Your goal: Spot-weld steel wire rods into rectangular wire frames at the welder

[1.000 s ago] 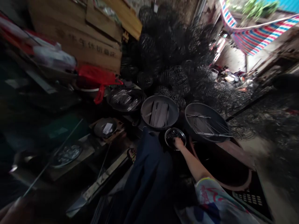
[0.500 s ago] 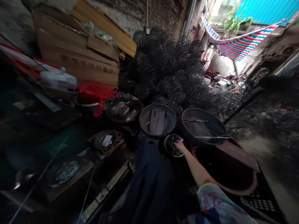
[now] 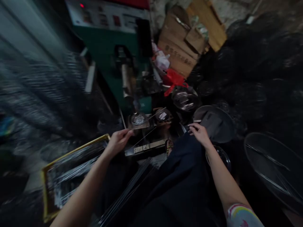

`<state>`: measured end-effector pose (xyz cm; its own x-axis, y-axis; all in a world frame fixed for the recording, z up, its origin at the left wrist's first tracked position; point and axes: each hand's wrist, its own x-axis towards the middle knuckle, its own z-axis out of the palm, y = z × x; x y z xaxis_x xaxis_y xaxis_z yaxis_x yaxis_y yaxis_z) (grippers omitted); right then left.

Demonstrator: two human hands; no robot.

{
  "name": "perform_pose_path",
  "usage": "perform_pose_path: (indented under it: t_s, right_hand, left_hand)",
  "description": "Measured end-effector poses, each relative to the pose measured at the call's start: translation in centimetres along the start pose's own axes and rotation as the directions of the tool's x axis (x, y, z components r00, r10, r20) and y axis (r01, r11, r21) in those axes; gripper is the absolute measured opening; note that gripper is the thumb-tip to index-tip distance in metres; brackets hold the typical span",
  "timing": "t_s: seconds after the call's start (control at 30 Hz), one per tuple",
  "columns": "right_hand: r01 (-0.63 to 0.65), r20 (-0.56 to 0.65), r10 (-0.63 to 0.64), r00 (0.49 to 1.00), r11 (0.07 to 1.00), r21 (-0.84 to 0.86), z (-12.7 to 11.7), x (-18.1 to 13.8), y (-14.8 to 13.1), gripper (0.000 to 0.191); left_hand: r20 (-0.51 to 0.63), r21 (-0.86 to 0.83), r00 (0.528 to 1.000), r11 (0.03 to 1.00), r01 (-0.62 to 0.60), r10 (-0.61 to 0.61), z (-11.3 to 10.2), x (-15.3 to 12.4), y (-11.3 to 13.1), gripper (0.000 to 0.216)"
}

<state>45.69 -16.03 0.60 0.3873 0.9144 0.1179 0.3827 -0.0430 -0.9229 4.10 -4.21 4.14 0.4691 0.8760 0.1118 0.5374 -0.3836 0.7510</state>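
Observation:
My left hand [image 3: 119,141] is closed in a pinch on a thin metal wire [image 3: 151,116] that runs up and right toward a small dish of shiny metal pieces [image 3: 138,119]. My right hand [image 3: 200,133] hovers above my dark-trousered knee, fingers curled, and seems to pinch a small metal piece near a grey basin [image 3: 216,123]. A small bowl of dark parts [image 3: 222,156] sits just right of my right forearm.
A green machine with a control panel [image 3: 111,28] stands ahead. A yellow-edged tray of wire rods [image 3: 71,171] lies at lower left. Cardboard boxes [image 3: 181,47], a red bag [image 3: 174,80], a large basin [image 3: 272,167] and piles of black wire cages [image 3: 258,72] fill the right.
The view has swung left from the basins to the green machine. My right hand has left the small bowl and come up over my knee. My left hand with the wire has come into view.

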Motion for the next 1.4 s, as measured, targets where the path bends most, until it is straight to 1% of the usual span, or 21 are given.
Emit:
perform_pose_path:
  t_s: [0.03,0.07,0.1,0.13,0.2,0.27,0.3,0.37,0.43,0.5,0.6,0.73,0.9,1.07,1.27,1.4]
  right_hand:
    - [0.054,0.029,-0.054,0.998,0.999,-0.007,2.3,0.8,-1.2,0.032]
    - [0.079,0.066,-0.078,0.995,0.997,-0.005,4.7,1.3,-2.3,0.030]
    - [0.076,0.107,-0.078,0.991,0.997,0.022,7.1,1.6,-3.2,0.030]
    - [0.046,0.149,-0.057,0.987,0.996,0.077,9.6,1.8,-3.9,0.030]
    - [-0.078,0.219,0.024,0.975,0.967,0.244,14.3,1.9,-4.9,0.032]
    - [-0.216,0.266,0.112,0.957,0.890,0.401,18.4,1.9,-5.4,0.035]
    - [-0.272,0.279,0.154,0.948,0.848,0.455,20.2,1.9,-5.7,0.035]
    - [-0.353,0.290,0.229,0.929,0.783,0.512,23.1,2.0,-6.2,0.035]
    - [-0.397,0.294,0.277,0.915,0.751,0.527,25.2,2.2,-6.9,0.033]
    - [-0.407,0.299,0.286,0.910,0.747,0.525,26.7,2.4,-7.6,0.031]
    - [-0.392,0.306,0.262,0.915,0.753,0.528,28.1,2.7,-8.6,0.029]
    - [-0.355,0.306,0.213,0.928,0.754,0.553,28.8,2.6,-9.4,0.026]
    - [-0.321,0.296,0.172,0.940,0.740,0.591,28.9,2.6,-10.0,0.025]
    - [-0.282,0.268,0.147,0.952,0.756,0.590,28.7,2.8,-10.5,0.024]
    - [-0.326,0.273,0.198,0.941,0.744,0.583,28.4,3.4,-11.0,0.025]
    - [-0.321,0.282,0.182,0.942,0.737,0.595,28.5,4.0,-10.8,0.025]
  left_hand:
    - [-0.012,0.018,1.000,1.000,0.002,-0.001,-0.2,0.0,-0.5,0.045]
    - [-0.017,0.035,1.000,0.999,-0.004,0.005,-0.3,0.2,-0.9,0.044]
    - [-0.020,0.046,1.000,0.999,-0.013,0.014,-0.3,0.5,-1.3,0.044]
    - [-0.028,0.051,0.999,0.999,-0.017,0.019,-0.3,0.7,-1.6,0.043]
    - [-0.045,0.041,0.999,0.999,-0.010,0.012,-0.3,0.7,-2.1,0.043]
    - [-0.070,0.016,0.998,1.000,0.000,0.001,-0.5,0.2,-2.7,0.042]
    - [-0.088,0.012,0.996,1.000,0.008,-0.007,-0.6,-0.2,-2.9,0.042]
    - [-0.129,0.011,0.991,0.999,0.033,-0.032,-0.7,-1.1,-3.5,0.042]
    - [-0.170,-0.004,0.983,0.998,0.062,-0.061,-0.6,-1.9,-4.0,0.042]
    - [-0.196,-0.041,0.977,0.996,0.081,-0.088,-0.4,-2.6,-4.6,0.041]
    - [-0.219,-0.096,0.970,0.991,0.090,-0.109,0.1,-3.3,-5.3,0.041]
    - [-0.244,-0.151,0.963,0.985,0.081,-0.116,0.3,-3.7,-5.5,0.041]
    - [-0.234,-0.181,0.966,0.981,0.065,-0.107,0.2,-3.8,-5.5,0.040]
    - [-0.258,-0.196,0.961,0.979,0.050,-0.100,0.4,-3.8,-5.6,0.039]
    - [-0.272,-0.219,0.955,0.974,0.061,-0.121,0.3,-3.3,-5.6,0.040]
    - [-0.272,-0.227,0.954,0.972,0.064,-0.126,0.3,-2.8,-5.7,0.039]
